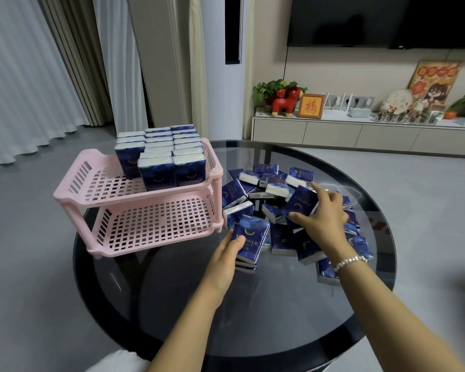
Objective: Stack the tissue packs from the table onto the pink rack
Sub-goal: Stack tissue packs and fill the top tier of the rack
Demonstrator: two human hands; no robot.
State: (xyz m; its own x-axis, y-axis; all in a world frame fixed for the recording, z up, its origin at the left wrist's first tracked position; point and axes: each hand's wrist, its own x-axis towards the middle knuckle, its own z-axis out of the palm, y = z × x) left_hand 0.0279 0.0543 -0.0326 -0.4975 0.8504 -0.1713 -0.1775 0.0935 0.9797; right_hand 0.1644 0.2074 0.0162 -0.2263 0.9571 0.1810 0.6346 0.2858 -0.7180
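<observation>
A pink two-tier rack stands at the left of a round dark glass table. Rows of dark blue tissue packs stand upright at the back right of its top tier; the lower tier holds nothing. A loose pile of blue packs lies right of the rack. My left hand holds a small stack of packs by its left side, just off the rack's front right corner. My right hand grips one pack in the pile between thumb and fingers.
A beaded bracelet circles my right wrist. Beyond the table stand a low TV cabinet with ornaments and plants, a tall white unit and curtains. Grey floor surrounds the table.
</observation>
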